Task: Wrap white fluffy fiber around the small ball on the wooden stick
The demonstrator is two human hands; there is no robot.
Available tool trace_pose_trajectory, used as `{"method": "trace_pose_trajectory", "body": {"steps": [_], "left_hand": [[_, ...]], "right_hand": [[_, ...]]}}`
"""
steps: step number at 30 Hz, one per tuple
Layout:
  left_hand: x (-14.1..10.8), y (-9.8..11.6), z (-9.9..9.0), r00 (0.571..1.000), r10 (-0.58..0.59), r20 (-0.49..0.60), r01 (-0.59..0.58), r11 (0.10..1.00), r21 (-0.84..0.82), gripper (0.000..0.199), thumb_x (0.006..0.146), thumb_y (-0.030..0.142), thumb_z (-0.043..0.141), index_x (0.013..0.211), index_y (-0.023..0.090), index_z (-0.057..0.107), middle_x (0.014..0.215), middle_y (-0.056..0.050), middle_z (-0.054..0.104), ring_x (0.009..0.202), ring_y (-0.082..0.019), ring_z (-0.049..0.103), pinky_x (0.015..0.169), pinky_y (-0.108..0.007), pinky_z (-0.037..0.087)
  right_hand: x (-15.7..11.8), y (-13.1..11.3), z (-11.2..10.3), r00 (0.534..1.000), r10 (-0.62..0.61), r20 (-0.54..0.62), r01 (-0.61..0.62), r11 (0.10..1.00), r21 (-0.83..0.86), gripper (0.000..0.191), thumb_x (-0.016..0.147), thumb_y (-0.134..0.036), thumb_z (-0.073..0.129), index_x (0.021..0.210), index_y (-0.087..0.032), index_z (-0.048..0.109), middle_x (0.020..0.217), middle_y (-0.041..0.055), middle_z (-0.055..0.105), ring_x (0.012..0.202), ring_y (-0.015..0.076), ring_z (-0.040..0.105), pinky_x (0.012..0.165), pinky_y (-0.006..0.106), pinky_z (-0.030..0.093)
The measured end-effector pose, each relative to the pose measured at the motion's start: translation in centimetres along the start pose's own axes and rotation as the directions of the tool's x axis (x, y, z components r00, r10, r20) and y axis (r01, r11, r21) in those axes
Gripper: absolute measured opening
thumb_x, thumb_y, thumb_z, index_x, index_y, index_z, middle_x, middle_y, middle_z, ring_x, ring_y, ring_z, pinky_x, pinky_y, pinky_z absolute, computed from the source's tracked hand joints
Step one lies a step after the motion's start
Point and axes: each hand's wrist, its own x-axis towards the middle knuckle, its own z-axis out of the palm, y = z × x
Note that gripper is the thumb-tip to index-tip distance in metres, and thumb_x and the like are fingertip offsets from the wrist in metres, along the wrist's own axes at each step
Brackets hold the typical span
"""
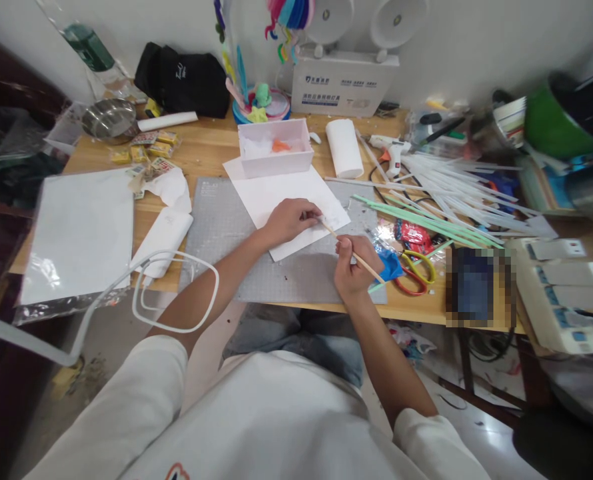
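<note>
My right hand (pixel 355 268) is closed around a thin wooden stick (pixel 371 268), which slants up and left across the sheet. My left hand (pixel 292 220) pinches at the stick's far tip; whatever small thing lies between those fingers is too small to make out. Under both is a white sheet of paper (pixel 261 190), set at an angle on a grey cutting mat (pixel 216 240). A small white box (pixel 276 160) with white stuff and an orange piece inside stands at the sheet's back edge. Scissors (pixel 419 272) with red and yellow handles lie right of my right hand.
Clear glue sticks (pixel 446 180), green strips (pixel 426 220) and a glue gun (pixel 394 153) crowd the right side. A paper roll (pixel 345 148) stands behind the mat. A white cable (pixel 211 293) loops over my left forearm from a white device (pixel 161 240). A power strip (pixel 566 293) sits far right.
</note>
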Motion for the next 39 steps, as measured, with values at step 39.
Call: {"method": "trace_pose_trajectory", "body": {"steps": [39], "left_hand": [[0.3, -0.7, 0.1, 0.998, 0.026, -0.06, -0.025, 0.999, 0.02, 0.012, 0.083, 0.018, 0.072, 0.093, 0.017, 0.076, 0.083, -0.003, 0.069, 0.07, -0.012, 0.056, 0.071, -0.025, 0.042]], "right_hand": [[9.9, -1.5, 0.7, 0.939, 0.042, 0.342, -0.003, 0.993, -0.114, 0.044, 0.098, -0.048, 0.05, 0.066, -0.021, 0.063, 0.052, -0.0002, 0.058, 0.05, 0.0122, 0.048, 0.058, 0.03, 0.036]]}}
